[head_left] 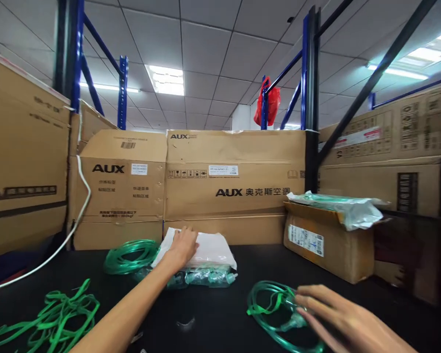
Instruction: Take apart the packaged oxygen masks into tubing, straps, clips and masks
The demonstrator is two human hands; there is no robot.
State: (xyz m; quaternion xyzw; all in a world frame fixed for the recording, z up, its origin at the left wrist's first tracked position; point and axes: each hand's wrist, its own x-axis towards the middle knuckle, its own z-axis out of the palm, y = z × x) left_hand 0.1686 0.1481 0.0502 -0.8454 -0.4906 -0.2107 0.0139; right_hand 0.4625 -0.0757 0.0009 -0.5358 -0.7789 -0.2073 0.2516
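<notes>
My left hand point(184, 246) rests on a stack of white plastic bags point(215, 247), with its fingers bent together on the top bag. Beneath that stack lie clear packets with green parts point(209, 276). To the right, my right hand point(329, 309) is at the edge of a coil of green tubing point(255, 299), fingers stretched and thumb apart. A clear connector piece point(296, 321) and a bright green strap point(275, 304) lie within this coil. My fingertips overlap the tubing, and I cannot tell how firmly they touch it.
Another green tubing coil point(132, 256) lies left of the bags. Loose green straps point(64, 314) are tangled at the front left. An open carton point(329, 245) with a plastic bag point(353, 208) on top stands right. Large cartons point(235, 181) wall off the back; a white cable point(83, 211) hangs left.
</notes>
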